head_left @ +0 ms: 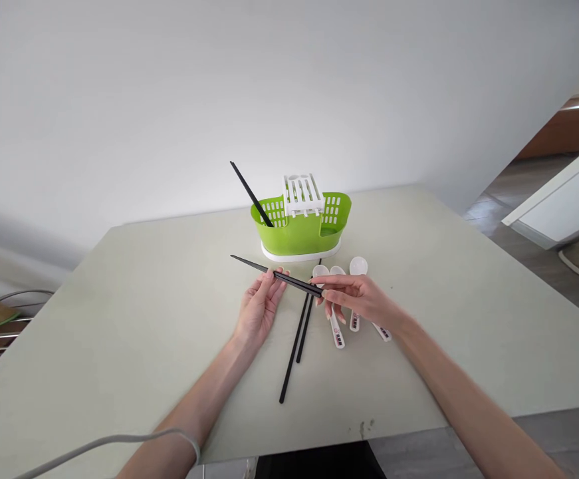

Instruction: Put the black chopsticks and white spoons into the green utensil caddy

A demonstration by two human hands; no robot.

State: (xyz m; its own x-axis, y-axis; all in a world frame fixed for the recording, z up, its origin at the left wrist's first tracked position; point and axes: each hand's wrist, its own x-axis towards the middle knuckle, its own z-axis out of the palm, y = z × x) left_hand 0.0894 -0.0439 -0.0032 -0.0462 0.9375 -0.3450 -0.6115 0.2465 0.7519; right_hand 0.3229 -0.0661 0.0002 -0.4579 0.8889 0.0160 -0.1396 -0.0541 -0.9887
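A pair of black chopsticks [296, 283] is held level between my two hands, thin tips pointing left. My left hand [262, 305] grips them near the middle, palm up, with fingers closed on them. At the thick right ends, my right hand [351, 296] pinches them between thumb and fingers. Below lie two more black chopsticks [294, 352] on the table, slanting toward me. Three white spoons [338, 332] rest beside them, partly covered by my right hand. Behind stands a green basket [299, 236] with a white slatted rack [303, 194]; black chopsticks [250, 193] lean in its left compartment.
The pale table [169, 286] meets a white wall [194, 100] at the back. A grey cable [119, 439] crosses by my left forearm. A metal rack [4, 332] stands beyond the left edge, a white cabinet [563, 199] at the right.
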